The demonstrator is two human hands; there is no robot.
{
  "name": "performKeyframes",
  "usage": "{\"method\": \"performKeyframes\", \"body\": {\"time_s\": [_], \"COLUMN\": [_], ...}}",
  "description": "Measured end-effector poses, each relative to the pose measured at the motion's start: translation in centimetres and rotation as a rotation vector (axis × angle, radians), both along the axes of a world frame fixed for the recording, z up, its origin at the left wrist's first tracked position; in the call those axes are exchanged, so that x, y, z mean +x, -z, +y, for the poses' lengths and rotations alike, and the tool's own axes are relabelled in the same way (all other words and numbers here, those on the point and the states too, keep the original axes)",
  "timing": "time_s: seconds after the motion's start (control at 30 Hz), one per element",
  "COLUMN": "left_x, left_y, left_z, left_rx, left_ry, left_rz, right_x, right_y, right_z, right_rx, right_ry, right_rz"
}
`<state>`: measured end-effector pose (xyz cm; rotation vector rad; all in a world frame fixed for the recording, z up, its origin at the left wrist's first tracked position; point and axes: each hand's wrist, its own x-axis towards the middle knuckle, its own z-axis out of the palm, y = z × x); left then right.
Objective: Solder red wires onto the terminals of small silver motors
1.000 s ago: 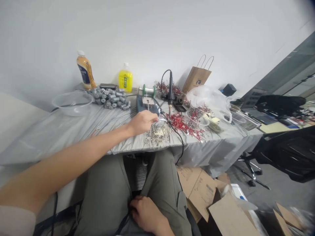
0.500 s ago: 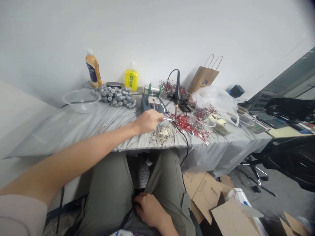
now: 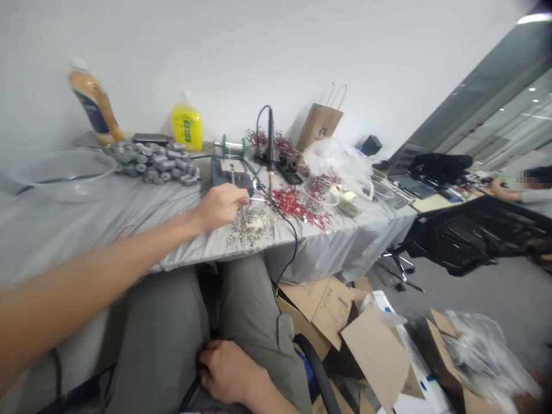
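Two hands: the left hand (image 3: 218, 207) pinches a thin metal wire (image 3: 257, 199) just above loose metal parts (image 3: 249, 229); the right hand (image 3: 226, 368) rests on olive trousers (image 3: 159, 333), grip indeterminate.

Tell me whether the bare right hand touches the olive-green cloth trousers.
Touching: the head view shows the bare right hand lying on the olive-green cloth trousers at the lap.

Thin metal pin (image 3: 257, 199) held level above heap of small metal parts (image 3: 249, 227)

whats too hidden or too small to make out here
All from the head view:
- What the left hand pinches: its fingers hide most of it.
- The small metal parts: too small to tell apart.
- The yellow bottle's label: too small to read.
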<state>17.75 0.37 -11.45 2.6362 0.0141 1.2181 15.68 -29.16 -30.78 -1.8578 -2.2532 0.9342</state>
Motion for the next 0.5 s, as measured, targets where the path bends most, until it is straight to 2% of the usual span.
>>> {"method": "performKeyframes", "body": {"time_s": [0.13, 0.33, 0.43, 0.5], "left_x": [-0.4, -0.6, -0.4, -0.4], "left_y": [-0.3, -0.4, -0.1, 0.1], "left_z": [-0.2, -0.3, -0.1, 0.1], "left_rx": [-0.015, -0.027, -0.028, -0.027], "left_ry": [-0.019, -0.065, -0.081, -0.095], "left_rz": [0.006, -0.006, -0.046, -0.087], "right_x": [-1.5, -2.8, -3.4, -4.1], "right_y": [-0.2, -1.7, -2.1, -1.6], "right_z": [1.2, 2.0, 1.3, 0.7], "right_rx": [0.102, 0.069, 0.106, 0.16], "right_ry": [-0.143, -0.251, -0.258, -0.211], "right_rz": [-0.049, -0.083, -0.09, -0.085]}}
